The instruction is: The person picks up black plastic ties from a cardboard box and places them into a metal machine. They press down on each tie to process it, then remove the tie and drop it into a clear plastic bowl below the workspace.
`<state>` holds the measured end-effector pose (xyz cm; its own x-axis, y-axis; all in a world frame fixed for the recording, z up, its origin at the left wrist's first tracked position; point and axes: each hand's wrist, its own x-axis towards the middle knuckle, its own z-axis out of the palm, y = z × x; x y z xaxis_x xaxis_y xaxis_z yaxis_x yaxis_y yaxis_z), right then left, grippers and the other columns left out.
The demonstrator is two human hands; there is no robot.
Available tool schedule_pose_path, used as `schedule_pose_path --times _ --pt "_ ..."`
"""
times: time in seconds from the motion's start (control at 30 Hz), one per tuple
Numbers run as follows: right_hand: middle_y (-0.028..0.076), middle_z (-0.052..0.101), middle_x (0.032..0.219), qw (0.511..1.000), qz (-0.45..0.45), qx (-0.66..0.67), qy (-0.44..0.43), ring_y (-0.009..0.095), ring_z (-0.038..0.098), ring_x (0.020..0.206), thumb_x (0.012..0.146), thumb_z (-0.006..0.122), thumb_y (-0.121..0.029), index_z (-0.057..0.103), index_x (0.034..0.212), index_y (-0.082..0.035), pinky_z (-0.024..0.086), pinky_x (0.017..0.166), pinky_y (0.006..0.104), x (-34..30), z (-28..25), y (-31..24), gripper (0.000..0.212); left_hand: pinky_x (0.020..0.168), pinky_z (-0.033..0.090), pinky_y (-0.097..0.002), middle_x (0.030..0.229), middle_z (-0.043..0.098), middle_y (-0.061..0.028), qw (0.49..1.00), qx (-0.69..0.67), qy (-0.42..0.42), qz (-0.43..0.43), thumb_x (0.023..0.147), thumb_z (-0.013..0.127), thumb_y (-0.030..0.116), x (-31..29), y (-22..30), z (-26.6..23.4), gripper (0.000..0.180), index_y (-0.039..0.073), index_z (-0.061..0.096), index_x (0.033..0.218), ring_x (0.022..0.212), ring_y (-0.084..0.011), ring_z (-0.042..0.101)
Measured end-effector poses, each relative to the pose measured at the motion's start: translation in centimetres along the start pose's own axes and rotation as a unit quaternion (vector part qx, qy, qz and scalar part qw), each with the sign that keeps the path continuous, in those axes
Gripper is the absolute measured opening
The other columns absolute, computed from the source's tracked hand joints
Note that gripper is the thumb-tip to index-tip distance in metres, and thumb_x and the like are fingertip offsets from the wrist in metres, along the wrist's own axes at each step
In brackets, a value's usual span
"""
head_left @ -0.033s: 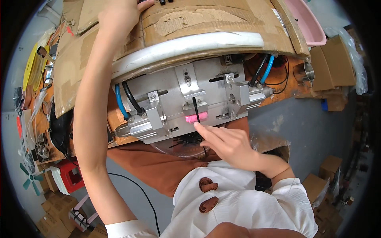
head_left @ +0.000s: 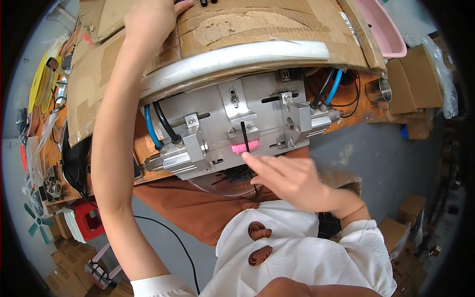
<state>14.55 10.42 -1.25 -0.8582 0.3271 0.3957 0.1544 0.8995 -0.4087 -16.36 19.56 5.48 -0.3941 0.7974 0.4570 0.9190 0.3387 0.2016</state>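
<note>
My right hand [head_left: 292, 180] is closed on a thin black rod [head_left: 244, 136], pinched by index finger and thumb. The rod's thicker top end reaches up to a small metal block [head_left: 243, 132] in the middle of a metal fixture [head_left: 217, 141]. Behind the rod, a bright pink piece [head_left: 254, 144] lies against that block. The rod's lower end shows below my fingers. My left hand [head_left: 151, 22] is at the top edge over a cardboard sheet, one fingertip near small black parts [head_left: 204, 2]; its other fingers are mostly hidden.
Metal cylinders [head_left: 180, 159] with blue and black hoses flank the fixture. Cardboard [head_left: 237, 29] with a white padded edge strip [head_left: 237, 57] overhangs its back. A pink tub [head_left: 383, 29] stands at the far right, above a metal cup [head_left: 381, 90]. A red stool [head_left: 89, 220] is at left.
My right hand has shifted very slightly to the right, its wrist a little higher. The rod, pink piece and fixture look nearly the same.
</note>
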Motion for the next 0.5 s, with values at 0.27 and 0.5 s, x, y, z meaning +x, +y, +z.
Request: schedule_pose_path --times 0.27,0.5 --pt "0.019 0.068 0.084 0.931 0.063 -0.354 0.066 0.031 0.067 0.075 0.085 0.059 -0.016 0.067 0.091 0.001 0.054 0.066 0.0414 22.6 -7.1 12.9 0.020 0.073 0.049 -0.0421 0.083 0.065 -0.0193 0.998 -0.011 0.036 0.059 0.076 0.074 0.024 -0.9 -0.3 0.0 0.027 0.002 0.060 0.084 0.082 -0.0359 0.063" --pt "0.018 0.067 0.077 0.916 -0.054 -0.398 -0.013 0.034 0.066 0.077 0.077 0.057 -0.007 0.066 0.077 -0.001 0.053 0.071 0.0416 22.3 -5.0 10.9 0.010 0.061 0.040 -0.0298 0.073 0.053 -0.0101 0.984 -0.037 -0.153 0.082 0.086 0.064 0.015 -4.3 -1.2 -4.9 0.016 0.004 0.059 0.097 0.067 -0.0166 0.050"
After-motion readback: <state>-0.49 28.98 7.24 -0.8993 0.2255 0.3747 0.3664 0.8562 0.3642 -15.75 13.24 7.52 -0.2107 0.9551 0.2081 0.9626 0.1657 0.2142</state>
